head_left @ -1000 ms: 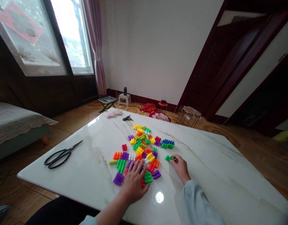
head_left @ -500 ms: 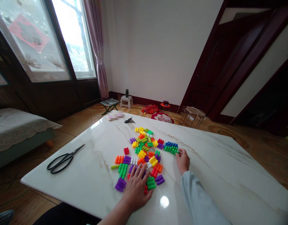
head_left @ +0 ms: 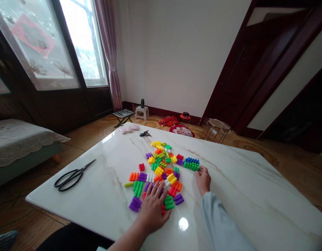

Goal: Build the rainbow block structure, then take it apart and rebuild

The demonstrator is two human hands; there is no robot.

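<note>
Colourful plastic building blocks [head_left: 158,170], made of joined bullet-shaped tubes, lie loosely spread on the white marbled table [head_left: 113,216]. My left hand [head_left: 152,209] rests palm down over the near part of them, its fingers spread, and hides some blocks below. A green block [head_left: 169,202] lies beside its thumb, and a purple one [head_left: 135,204] to its left. At the right side of the spread stands a neat group of blue and green blocks [head_left: 191,164]. With curled fingers, my right hand [head_left: 203,179] grips the near right corner of this group.
Black-handled scissors [head_left: 74,176] lie on the left of the table. Small dark pliers or clippers [head_left: 145,133] and a blurred pale item [head_left: 129,128] are near the far edge. Beyond stand a folding stool [head_left: 123,115] and a white stool [head_left: 141,112].
The view has shifted very slightly. Both hands stay in nearly the same places, and the blocks show no clear movement.
</note>
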